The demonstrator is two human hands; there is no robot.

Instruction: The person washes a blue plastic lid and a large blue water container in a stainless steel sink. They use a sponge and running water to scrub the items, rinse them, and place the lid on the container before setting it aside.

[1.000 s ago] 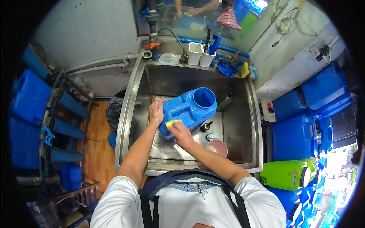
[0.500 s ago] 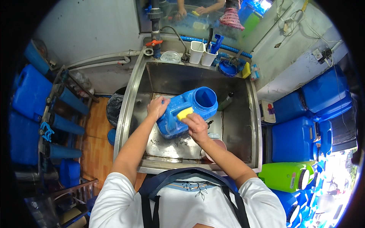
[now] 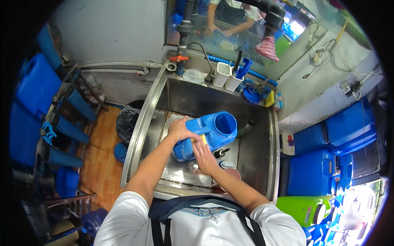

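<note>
A wet blue plastic jug [image 3: 225, 130] lies tilted in the steel sink [image 3: 262, 156], its wide mouth uncovered toward the upper right. My left hand [image 3: 179, 129] grips the jug's upper left part near the handle. My right hand [image 3: 204, 158] presses a yellow sponge [image 3: 203, 138] against the jug's side, fingers stretched along it and partly covering it. A dark-topped bottle [image 3: 221, 153], a small pale brush-like item [image 3: 227, 165] and a pink bowl [image 3: 232, 178] sit to the right beneath the jug.
White holders [image 3: 221, 74] with tools, a spare yellow sponge [image 3: 269, 99] and a pipe valve [image 3: 179, 58] line the back ledge. Blue containers [image 3: 312, 172] and a green one [image 3: 297, 211] stack at right. Filter housings [image 3: 72, 131] and a lined bin [image 3: 128, 123] stand at left.
My right hand with the sponge has moved up the jug, then lower along its side. My left hand has shifted rightward toward the handle. The whole view has shifted, with the sink appearing lower.
</note>
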